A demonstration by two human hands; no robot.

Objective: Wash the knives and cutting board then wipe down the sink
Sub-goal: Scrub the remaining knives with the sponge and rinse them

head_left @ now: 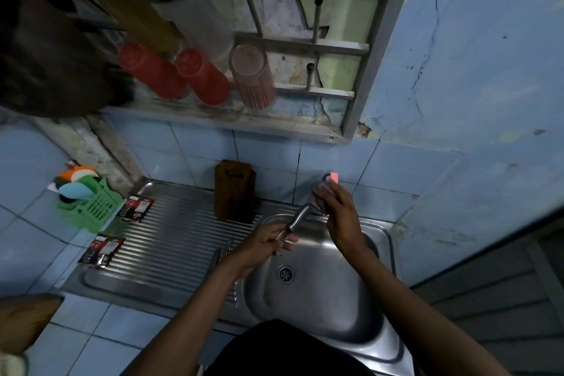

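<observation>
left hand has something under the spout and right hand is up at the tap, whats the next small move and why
Probably turn the tap on. The right hand is on the tap at the wall, the left hand holds what looks like a knife under the spout over the sink, and no water stream shows, so rinsing likely needs the flow started.

My left hand [268,241] is over the sink basin [320,299], my right hand [338,210] behind it at the tap [300,214]. A cutting board [234,189] stands on the drainboard [171,241] left of the basin; a basket [91,207] sits farther left.
</observation>
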